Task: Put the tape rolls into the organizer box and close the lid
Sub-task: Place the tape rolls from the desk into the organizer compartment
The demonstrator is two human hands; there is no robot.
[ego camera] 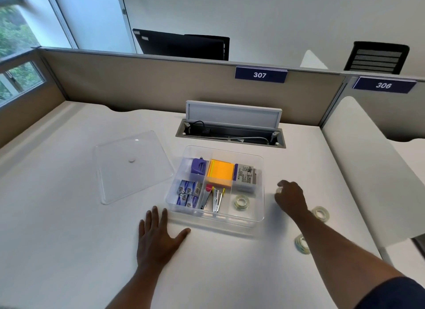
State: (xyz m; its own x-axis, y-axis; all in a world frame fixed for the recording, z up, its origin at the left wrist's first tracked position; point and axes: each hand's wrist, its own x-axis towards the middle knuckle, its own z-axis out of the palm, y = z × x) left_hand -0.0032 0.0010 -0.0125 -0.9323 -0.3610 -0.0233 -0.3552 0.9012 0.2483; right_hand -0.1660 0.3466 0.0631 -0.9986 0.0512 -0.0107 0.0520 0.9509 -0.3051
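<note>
Four clear tape rolls are visible on this white desk (69, 251). One tape roll (241, 202) lies flat in the front right compartment of the clear organizer box (261, 219), which stands open near the middle of the desk. A second roll (279, 190) is pinched in the fingertips of the right hand (291, 199), just beside the right wall of the box; the hand hides most of it. A third roll (320, 213) lies on the desk behind the right forearm, and a fourth roll (301, 244) lies nearer to the person, partly covered by the same forearm.

The left hand (158, 237) rests flat on the desk with fingers spread, its fingertips close to the front left corner of the box, and it holds nothing.

The clear lid (133, 166) lies flat on the desk to the left of the box, apart from it. Inside the box are also orange sticky notes (219, 173), a purple sharpener (198, 166), small blue staple boxes (187, 193) and a stapler (217, 199).
</note>
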